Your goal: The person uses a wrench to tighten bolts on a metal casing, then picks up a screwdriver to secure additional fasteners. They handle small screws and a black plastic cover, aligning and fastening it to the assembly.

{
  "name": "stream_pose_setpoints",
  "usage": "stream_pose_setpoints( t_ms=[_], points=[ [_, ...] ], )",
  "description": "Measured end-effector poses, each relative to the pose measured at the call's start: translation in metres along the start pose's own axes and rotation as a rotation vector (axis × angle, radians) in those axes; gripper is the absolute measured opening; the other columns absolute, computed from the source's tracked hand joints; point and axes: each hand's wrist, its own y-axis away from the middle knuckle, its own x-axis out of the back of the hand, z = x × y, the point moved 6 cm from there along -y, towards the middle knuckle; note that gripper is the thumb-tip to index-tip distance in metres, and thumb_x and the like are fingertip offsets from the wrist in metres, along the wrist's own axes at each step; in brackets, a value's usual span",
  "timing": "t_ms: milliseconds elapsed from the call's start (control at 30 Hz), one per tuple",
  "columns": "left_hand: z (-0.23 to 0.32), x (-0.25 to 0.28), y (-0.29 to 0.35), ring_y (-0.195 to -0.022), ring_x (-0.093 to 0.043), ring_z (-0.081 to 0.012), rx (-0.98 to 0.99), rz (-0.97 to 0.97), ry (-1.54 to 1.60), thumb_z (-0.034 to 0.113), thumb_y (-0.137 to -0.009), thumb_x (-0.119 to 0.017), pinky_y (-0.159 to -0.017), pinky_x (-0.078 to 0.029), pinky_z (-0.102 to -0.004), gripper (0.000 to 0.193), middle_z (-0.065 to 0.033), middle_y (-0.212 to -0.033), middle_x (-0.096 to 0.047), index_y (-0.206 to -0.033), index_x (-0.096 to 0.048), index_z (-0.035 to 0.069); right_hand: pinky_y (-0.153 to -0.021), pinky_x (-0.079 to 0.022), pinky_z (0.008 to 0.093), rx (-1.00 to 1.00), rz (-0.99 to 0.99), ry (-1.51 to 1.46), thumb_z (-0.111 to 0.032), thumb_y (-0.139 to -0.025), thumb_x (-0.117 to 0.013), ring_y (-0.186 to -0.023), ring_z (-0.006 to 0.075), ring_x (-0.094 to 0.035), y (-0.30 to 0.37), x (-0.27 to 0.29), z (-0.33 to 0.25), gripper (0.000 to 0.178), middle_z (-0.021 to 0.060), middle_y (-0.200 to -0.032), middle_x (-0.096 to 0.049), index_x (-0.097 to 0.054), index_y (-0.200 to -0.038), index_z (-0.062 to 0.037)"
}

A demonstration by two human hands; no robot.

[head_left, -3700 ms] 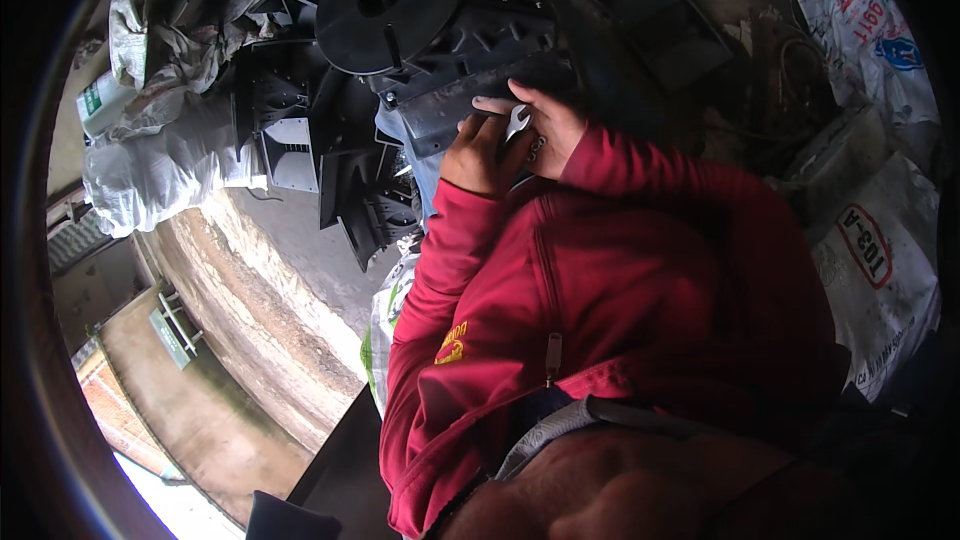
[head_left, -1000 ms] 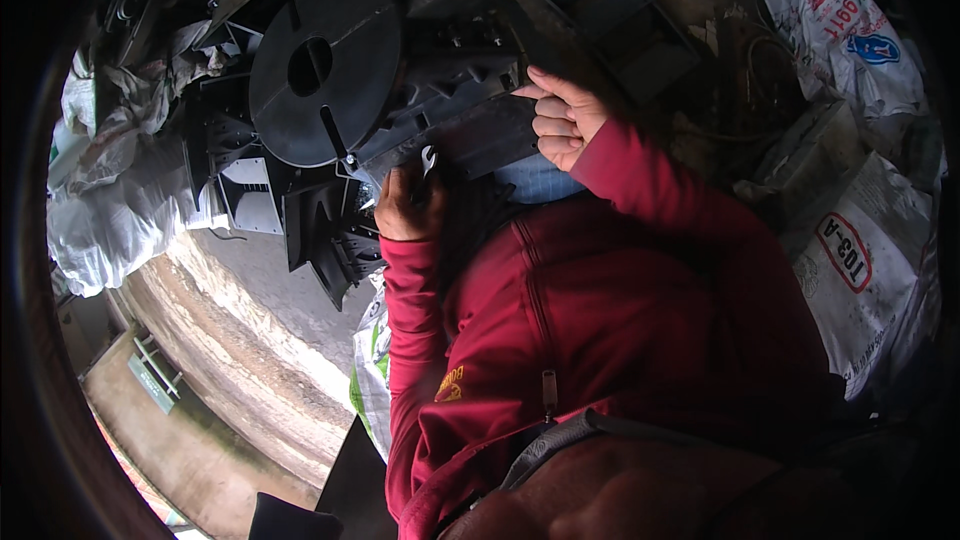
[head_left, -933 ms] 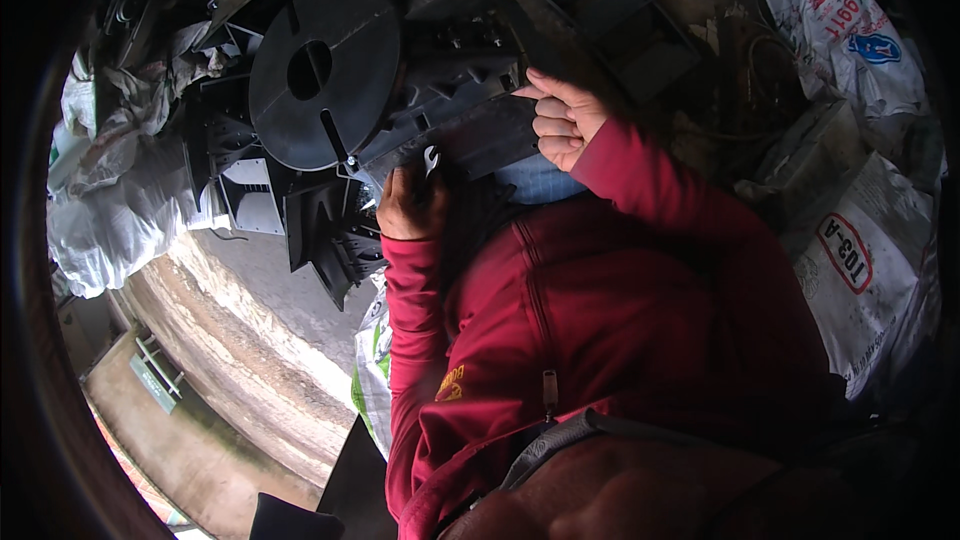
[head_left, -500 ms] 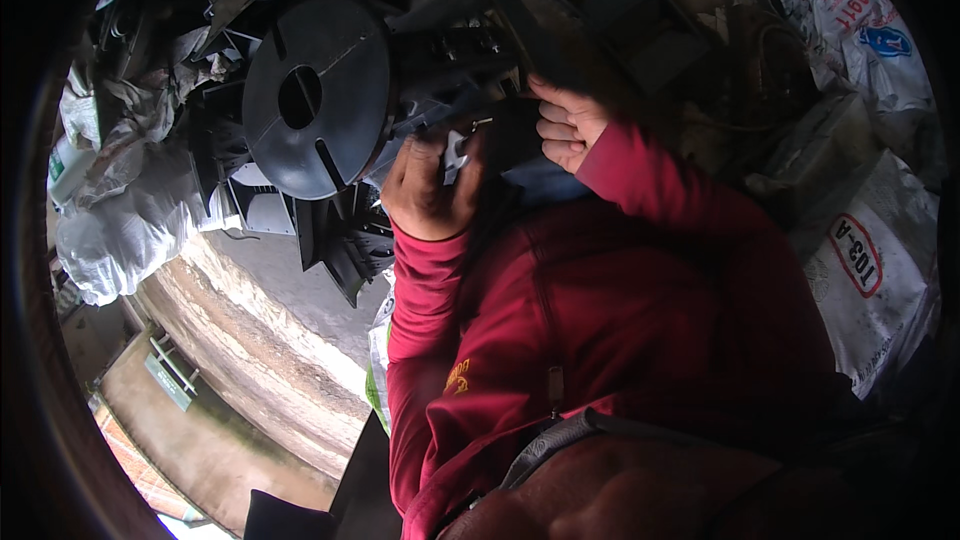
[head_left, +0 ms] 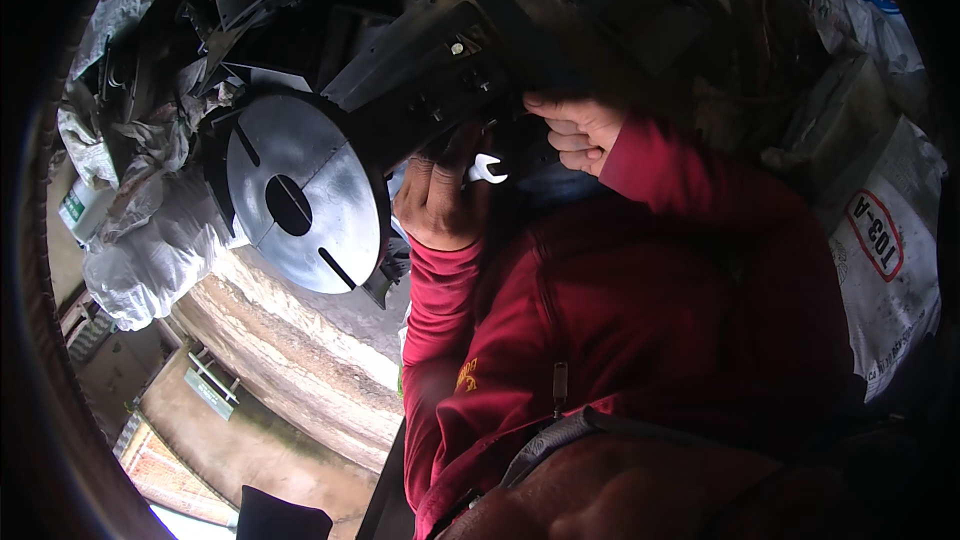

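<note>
Two white sacks [head_left: 890, 290], contents hidden, lie right of the dark metal assembly [head_left: 430, 55], slotted disc [head_left: 342, 205] sitting lower and brighter than earlier, right hand [head_left: 582, 128] curled, hold unclear, left hand [head_left: 440, 192] gripping wrench [head_left: 484, 169] between disc and right hand.

Wrench [head_left: 487, 170] between hands [head_left: 442, 198] | disc [head_left: 335, 180] left | sack [head_left: 888, 295] right | frame [head_left: 412, 62] beyond, disc apparently on it

Everything is seen from the person's head, through a wide, round camera. It is pointed down, with the left hand [head_left: 440, 202] and right hand [head_left: 578, 130] near. The red jacket [head_left: 640, 285] is seen from above, and edges are bent at the rim.
</note>
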Motion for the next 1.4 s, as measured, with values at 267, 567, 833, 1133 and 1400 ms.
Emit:
stream_pose_setpoints(
  t_ms=[267,567,833,1133,1400],
  points=[
    [0.006,0.008,0.013,-0.079,-0.069,-0.0275,-0.050,0.106,0.040,0.000,-0.069,-0.081,-0.066,-0.055,-0.0334,0.037,-0.0125,-0.093,-0.069,-0.103,-0.070,0.008,-0.040,-0.016,0.0214,0.000,-0.043,-0.017,-0.032,-0.092,-0.068,-0.043,0.0025,-0.022,0.007,-0.002,0.002,0.040,-0.0112,-0.052,-0.027,-0.040,-0.066,-0.0209],
    [0.005,0.020,0.021,-0.073,-0.069,-0.0223,-0.015,0.158,0.017,-0.005,-0.070,-0.077,-0.062,-0.054,-0.0310,0.035,-0.0092,-0.086,-0.069,-0.102,-0.070,0.005,-0.040,-0.018,0.0226,0.025,-0.008,-0.109,-0.027,-0.095,-0.064,-0.042,0.0039,-0.021,0.013,-0.012,0.008,0.036,-0.0103,-0.052,-0.026,-0.042,-0.068,-0.0197],
    [0.019,0.020,0.010,-0.074,-0.068,-0.0230,-0.066,0.178,-0.081,0.003,-0.067,-0.079,-0.059,-0.052,-0.0333,0.042,-0.0083,-0.097,-0.068,-0.106,-0.071,0.013,-0.040,-0.018,0.0229,0.112,-0.061,-0.041,-0.024,-0.095,-0.063,-0.042,0.0036,-0.022,0.012,-0.016,0.007,0.034,-0.0106,-0.052,-0.027,-0.042,-0.068,-0.0207],
    [0.026,0.013,0.002,-0.079,-0.070,-0.0258,-0.112,0.079,-0.184,0.006,-0.069,-0.078,-0.060,-0.055,-0.0353,0.040,-0.0065,-0.100,-0.069,-0.107,-0.072,0.019,-0.040,-0.017,0.0244,0.152,-0.078,-0.036,-0.025,-0.092,-0.066,-0.043,0.0038,-0.023,0.006,-0.017,0.009,0.033,-0.0099,-0.054,-0.029,-0.043,-0.068,-0.0202],
    [0.029,0.010,-0.004,-0.074,-0.071,-0.0244,-0.082,-0.058,-0.206,0.010,-0.069,-0.081,-0.058,-0.055,-0.0354,0.039,-0.0062,-0.097,-0.070,-0.106,-0.071,0.020,-0.038,-0.018,0.0223,0.109,-0.090,-0.040,-0.029,-0.092,-0.067,-0.039,0.0021,-0.023,-0.003,-0.013,0.014,0.039,-0.0107,-0.049,-0.029,-0.041,-0.064,-0.0214]
  ],
)
